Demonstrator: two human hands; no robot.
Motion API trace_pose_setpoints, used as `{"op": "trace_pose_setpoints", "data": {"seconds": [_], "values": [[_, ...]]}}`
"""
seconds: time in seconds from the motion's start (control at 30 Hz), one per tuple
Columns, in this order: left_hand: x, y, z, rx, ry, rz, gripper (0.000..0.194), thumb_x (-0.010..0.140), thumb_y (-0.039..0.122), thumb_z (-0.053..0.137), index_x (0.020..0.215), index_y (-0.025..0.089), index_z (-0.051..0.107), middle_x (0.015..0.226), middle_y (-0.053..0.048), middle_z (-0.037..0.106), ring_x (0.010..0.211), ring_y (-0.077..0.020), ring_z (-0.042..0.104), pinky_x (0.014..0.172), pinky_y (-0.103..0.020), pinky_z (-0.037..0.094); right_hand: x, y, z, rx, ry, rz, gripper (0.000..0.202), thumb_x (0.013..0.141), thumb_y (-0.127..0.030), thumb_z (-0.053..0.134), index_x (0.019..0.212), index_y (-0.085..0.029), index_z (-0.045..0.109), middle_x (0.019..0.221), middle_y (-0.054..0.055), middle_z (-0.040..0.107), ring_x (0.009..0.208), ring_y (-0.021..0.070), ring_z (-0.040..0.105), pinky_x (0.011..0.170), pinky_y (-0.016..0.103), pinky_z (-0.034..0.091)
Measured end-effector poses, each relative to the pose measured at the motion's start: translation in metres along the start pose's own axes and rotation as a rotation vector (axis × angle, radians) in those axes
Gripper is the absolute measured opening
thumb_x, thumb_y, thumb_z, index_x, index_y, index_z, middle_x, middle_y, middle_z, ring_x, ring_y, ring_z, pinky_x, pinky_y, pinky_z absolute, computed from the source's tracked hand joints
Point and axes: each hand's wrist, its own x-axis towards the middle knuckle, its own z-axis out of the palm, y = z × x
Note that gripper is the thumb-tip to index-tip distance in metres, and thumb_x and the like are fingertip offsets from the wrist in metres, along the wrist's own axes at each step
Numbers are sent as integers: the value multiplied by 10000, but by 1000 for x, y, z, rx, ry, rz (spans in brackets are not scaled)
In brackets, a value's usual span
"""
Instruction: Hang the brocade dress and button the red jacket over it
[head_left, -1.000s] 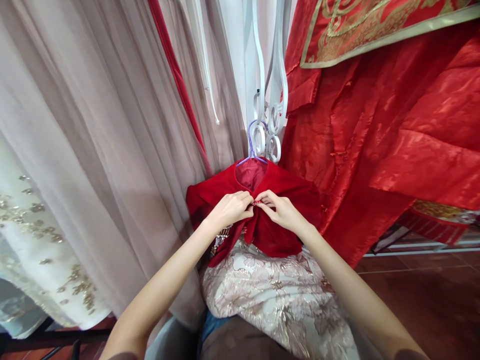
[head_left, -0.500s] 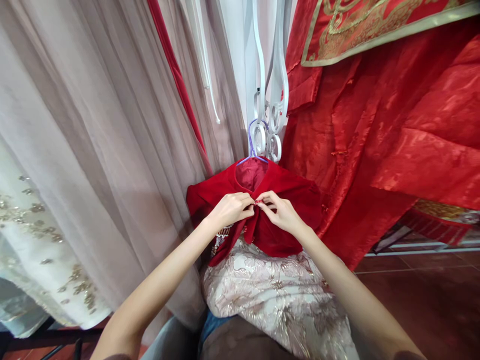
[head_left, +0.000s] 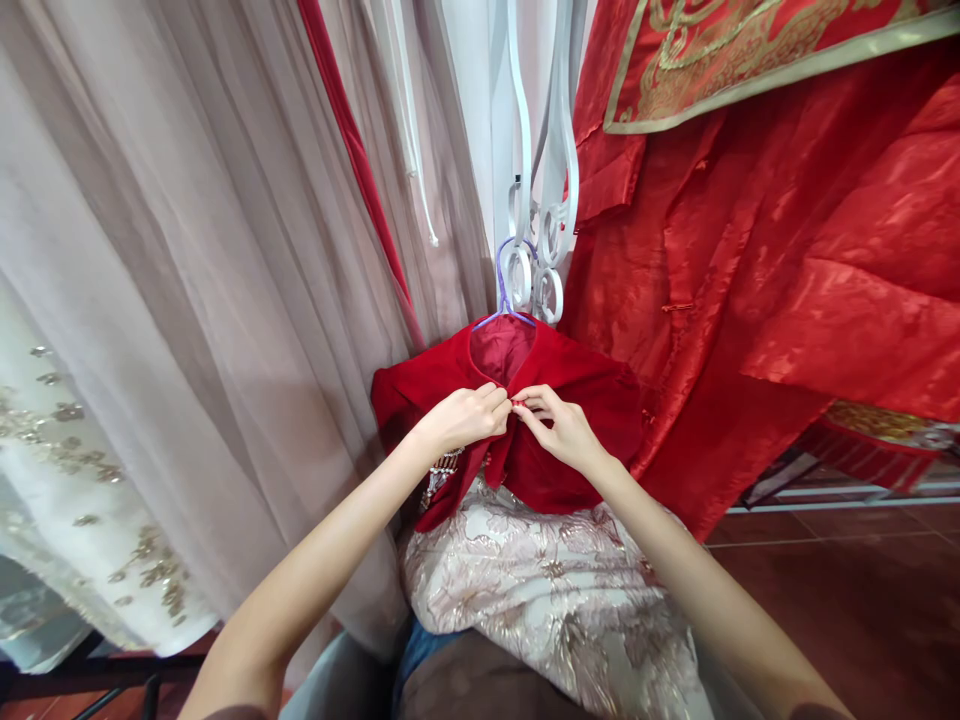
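Note:
A short red velvet jacket (head_left: pixel 577 385) hangs on a thin purple hanger (head_left: pixel 504 290), its dark red lining showing at the neck. Just below the collar, my left hand (head_left: pixel 469 415) is closed on the jacket's front edge, fingers curled; what lies under the fingertips is hidden. Facing it, my right hand (head_left: pixel 559 420) pinches a small red cloth fastener (head_left: pixel 519 403) between thumb and fingers. The fingertips of both hands almost meet there. Lower down, the jacket's front edges hang apart. Beaded trim (head_left: pixel 444 465) shows beneath my left wrist.
The hanger hooks onto a white scrolled metal stand (head_left: pixel 551 235). Pale sheer curtains (head_left: pixel 247 250) fill the left, with a red strip (head_left: pixel 360 180) along them. Red satin garments (head_left: pixel 750 270) hang at right. Shiny floral brocade (head_left: pixel 555 570) spreads below the jacket.
My left fingers have curled in more tightly at the fastening, and the left hand has turned slightly. My right hand keeps its pinch in nearly the same place.

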Motion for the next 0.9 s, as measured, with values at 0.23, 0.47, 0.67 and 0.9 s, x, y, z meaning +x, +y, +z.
{"op": "trace_pose_setpoints", "data": {"seconds": [0.23,0.47,0.67,0.9], "values": [[-1,-4,-7,-115,-76,-31,155,892,201,471,797,145,580,739,-22,595,679,-137,566,553,-251,385,-4,1,-2,41,-47,-3,181,914,-314,497,1072,-238,542,1022,33,676,936,172,678,783,327,609],[6,-7,-13,-132,-150,1,125,871,185,498,785,141,578,714,-27,573,670,-152,556,517,-266,356,0,2,-2,-12,-41,-40,175,907,-316,494,1045,-237,567,977,30,688,885,181,691,799,346,607],[9,-11,-17,-255,-178,-64,124,859,180,506,788,156,604,723,-22,588,675,-133,567,517,-235,344,5,3,2,-23,21,-73,145,899,-298,505,1017,-235,561,965,23,685,809,160,694,749,311,615],[-1,18,-11,-640,-26,-657,121,812,225,535,831,178,644,807,-14,664,666,-114,610,582,-208,446,-15,-5,17,138,217,124,331,828,-410,598,1060,-229,446,951,57,655,849,182,667,684,318,591]]}}
